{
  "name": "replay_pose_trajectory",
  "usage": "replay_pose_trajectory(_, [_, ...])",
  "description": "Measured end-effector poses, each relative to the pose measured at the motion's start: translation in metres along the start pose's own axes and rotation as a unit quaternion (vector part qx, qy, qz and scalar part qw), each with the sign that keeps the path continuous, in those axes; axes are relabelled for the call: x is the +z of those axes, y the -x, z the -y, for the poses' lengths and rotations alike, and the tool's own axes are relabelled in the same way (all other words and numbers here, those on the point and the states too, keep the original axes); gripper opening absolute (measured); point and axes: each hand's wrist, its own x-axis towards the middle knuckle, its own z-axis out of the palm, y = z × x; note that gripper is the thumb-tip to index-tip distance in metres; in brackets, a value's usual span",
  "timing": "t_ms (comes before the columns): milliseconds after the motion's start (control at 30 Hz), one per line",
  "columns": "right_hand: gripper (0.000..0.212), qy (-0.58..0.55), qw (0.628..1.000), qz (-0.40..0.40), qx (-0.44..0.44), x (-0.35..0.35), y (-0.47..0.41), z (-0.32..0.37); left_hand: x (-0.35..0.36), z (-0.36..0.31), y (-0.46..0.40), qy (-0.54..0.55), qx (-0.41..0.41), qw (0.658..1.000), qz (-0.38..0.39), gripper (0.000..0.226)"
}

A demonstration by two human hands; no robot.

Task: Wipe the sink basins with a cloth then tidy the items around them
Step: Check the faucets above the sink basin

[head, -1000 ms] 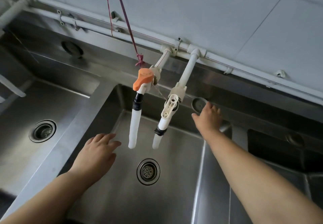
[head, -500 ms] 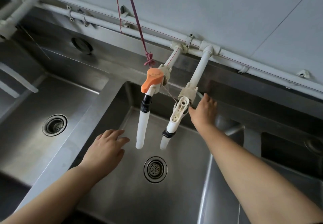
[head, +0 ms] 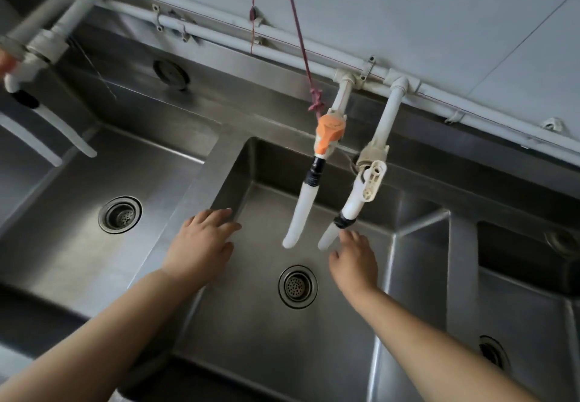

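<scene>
**A:** so where's the middle basin [head: 251, 332] vs the hands?

**B:** right under them. Left hand [head: 201, 244] is flat, fingers loosely spread by its left wall; right hand [head: 354, 263] is relaxed, fingers straight, below the white spout [head: 345, 219].

**A:** touching steel?

**B:** can't tell. Right basin [head: 518, 313] is cut off and dark.

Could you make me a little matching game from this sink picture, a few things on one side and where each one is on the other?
Things:
1. orange tap handle
2. left hand
3. right hand
4. round drain

Places:
A. floor of the middle basin
B. under the white tap spout
C. at the middle basin's left edge
D. tied to a red string

Pairs: 1-D, 2-C, 3-B, 4-A
</scene>
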Motion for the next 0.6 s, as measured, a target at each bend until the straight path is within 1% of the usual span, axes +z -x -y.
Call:
replay_pose_trajectory(67, [0.024,-0.014,1.000,-0.006,0.012,0.010,0.014,0.022,-0.003,0.018,-0.001,0.001,0.008,1.000,-0.010,0.034])
replay_pose_trajectory(133, [0.026,-0.029,0.999,-0.003,0.042,0.019,0.026,0.046,-0.009,0.037,-0.003,0.004,0.025,1.000,-0.005,0.035])
replay_pose_trajectory(200, [0.029,-0.049,0.994,-0.001,0.096,0.030,0.035,0.070,-0.014,0.062,-0.005,0.013,0.049,0.999,-0.003,0.037])
replay_pose_trajectory(267, [0.028,-0.063,0.983,0.009,0.174,0.041,0.042,0.095,-0.019,0.091,-0.009,0.023,0.071,0.997,-0.002,0.032])
replay_pose_trajectory(333, [0.024,-0.047,0.977,0.021,0.208,0.051,0.046,0.126,-0.026,0.124,-0.012,0.012,0.096,0.995,0.002,0.034])
replay_pose_trajectory(367, [0.023,-0.036,0.978,0.024,0.204,0.056,0.046,0.144,-0.032,0.142,-0.013,0.001,0.102,0.995,0.007,0.035])
replay_pose_trajectory(433, [0.021,-0.032,0.985,0.016,0.171,0.058,0.038,0.187,-0.043,0.178,-0.014,-0.017,0.115,0.993,0.002,0.035])
replay_pose_trajectory(533, [0.016,-0.051,0.993,-0.042,0.099,0.058,0.006,0.257,-0.060,0.230,-0.014,-0.027,0.108,0.994,0.001,0.044])
replay_pose_trajectory(600, [0.015,-0.058,0.993,-0.075,0.065,0.058,-0.026,0.298,-0.068,0.260,-0.016,-0.029,0.095,0.995,-0.007,0.045])
